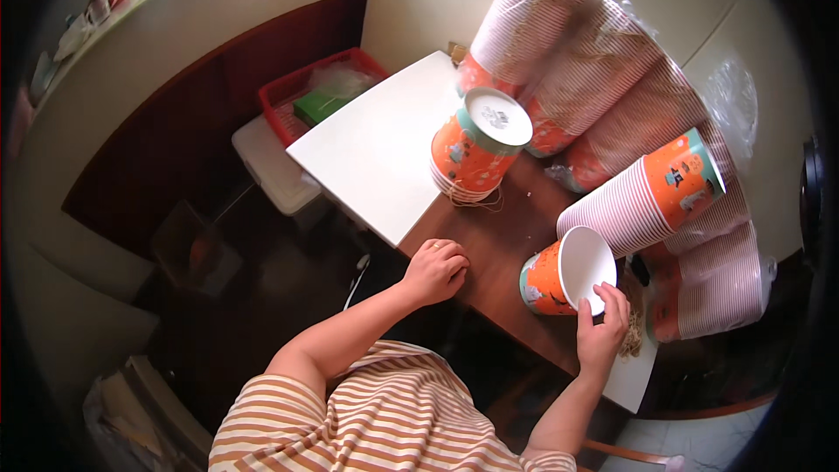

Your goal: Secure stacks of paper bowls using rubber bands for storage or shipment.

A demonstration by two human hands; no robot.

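Observation:
My right hand (605, 319) pinches the rim of an orange and green paper cup (544, 278). The cup lies tilted on the brown tabletop, its white inside facing up and to the right. Its far side touches or nearly touches a leaning stack of nested paper cups (616, 208). At the table's near edge rests my left hand (437, 271), fingers curled in and nothing seen in them. Beyond it, a short stack of upside-down cups (476, 157) stands with its white base up. Thin tan rubber bands or string (489, 203) lie round its foot.
Several plastic-wrapped cup stacks (603, 79) lean along the table's far right side. A pile of tan bands (631, 336) lies by the right corner. A white board (376, 149) covers the table's left part. Past it are a red basket (278, 114) and a white lidded box (271, 162).

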